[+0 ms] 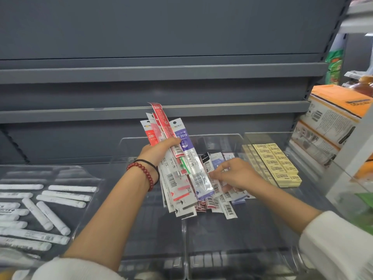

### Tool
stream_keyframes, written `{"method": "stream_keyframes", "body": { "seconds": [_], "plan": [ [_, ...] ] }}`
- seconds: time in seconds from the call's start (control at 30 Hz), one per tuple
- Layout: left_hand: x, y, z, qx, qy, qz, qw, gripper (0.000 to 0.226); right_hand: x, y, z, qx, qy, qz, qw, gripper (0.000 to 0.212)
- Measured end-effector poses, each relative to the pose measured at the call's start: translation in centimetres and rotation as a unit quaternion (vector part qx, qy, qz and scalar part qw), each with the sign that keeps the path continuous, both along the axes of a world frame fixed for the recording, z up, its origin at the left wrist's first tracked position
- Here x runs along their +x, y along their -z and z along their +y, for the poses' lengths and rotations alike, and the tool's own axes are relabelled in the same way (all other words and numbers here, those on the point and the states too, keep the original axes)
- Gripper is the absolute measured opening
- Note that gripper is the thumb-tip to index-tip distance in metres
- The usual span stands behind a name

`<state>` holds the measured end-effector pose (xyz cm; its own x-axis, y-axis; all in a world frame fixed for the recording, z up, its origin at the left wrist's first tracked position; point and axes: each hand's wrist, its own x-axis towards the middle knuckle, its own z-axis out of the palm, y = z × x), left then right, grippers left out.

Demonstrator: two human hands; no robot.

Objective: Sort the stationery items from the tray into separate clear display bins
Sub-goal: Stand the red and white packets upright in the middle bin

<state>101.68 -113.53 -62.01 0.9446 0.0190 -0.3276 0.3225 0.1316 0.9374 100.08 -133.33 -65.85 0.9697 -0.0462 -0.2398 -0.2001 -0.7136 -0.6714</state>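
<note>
My left hand [159, 151] grips a fanned bundle of long pen-refill packets [179, 158] in red, white and purple, held upright above the middle clear bin [262, 229]. My right hand [236, 174] reaches into the loose pile of refill packets [224, 203] lying in that bin, and its fingertips pinch one packet at the pile's left side. The clear bin on the left [88, 199] holds several white tube-shaped items [60, 199]. On the right, a clear bin [250, 138] holds rows of yellow erasers [276, 164].
Grey metal shelves [161, 71] rise behind the bins. Orange and white boxes [331, 118] are stacked at the right, with a white upright post [355, 154] in front of them. A clear divider [184, 249] splits the front of the middle bin.
</note>
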Motion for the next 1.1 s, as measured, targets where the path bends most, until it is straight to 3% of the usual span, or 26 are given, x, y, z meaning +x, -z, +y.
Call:
{"method": "stream_keyframes", "body": {
  "seconds": [0.1, 0.27, 0.47, 0.67, 0.77, 0.87, 0.97, 1.1],
  "plan": [
    [0.1, 0.1, -0.3, 0.012, -0.011, -0.006, 1.0, 0.023, -0.2, -0.6, -0.5, 0.044, 0.008, -0.065, 0.997, 0.025],
    [0.2, -0.1, -1.4, 0.017, -0.046, -0.037, 0.998, 0.018, -0.9, -1.9, -0.5, 0.204, -0.055, -0.156, 0.965, 0.03],
    [0.5, -1.0, -2.8, 0.078, -0.034, -0.11, 0.99, 0.013, -1.2, -1.9, -0.4, 0.268, -0.089, -0.186, 0.941, 0.035],
    [-0.1, -1.6, -4.5, 0.119, 0.035, -0.138, 0.983, 0.014, -0.8, -2.1, -0.9, 0.283, -0.08, -0.229, 0.928, 0.017],
    [0.1, -2.0, -4.5, 0.148, 0.0, -0.178, 0.973, 0.011, -0.2, -2.0, -1.7, 0.245, -0.051, -0.251, 0.935, 0.013],
    [0.3, -1.8, -4.3, 0.167, -0.046, -0.192, 0.966, 0.007, 0.5, -1.1, -2.7, 0.097, -0.03, -0.254, 0.962, 0.009],
    [0.4, -1.3, -4.0, 0.172, -0.047, -0.182, 0.967, 0.009, 0.9, 0.2, -3.4, -0.03, -0.048, -0.198, 0.979, 0.01],
    [0.0, -2.0, -3.6, 0.162, -0.038, -0.193, 0.967, 0.016, 1.1, 0.2, -3.5, -0.067, -0.042, -0.142, 0.987, 0.026]
  ]
}}
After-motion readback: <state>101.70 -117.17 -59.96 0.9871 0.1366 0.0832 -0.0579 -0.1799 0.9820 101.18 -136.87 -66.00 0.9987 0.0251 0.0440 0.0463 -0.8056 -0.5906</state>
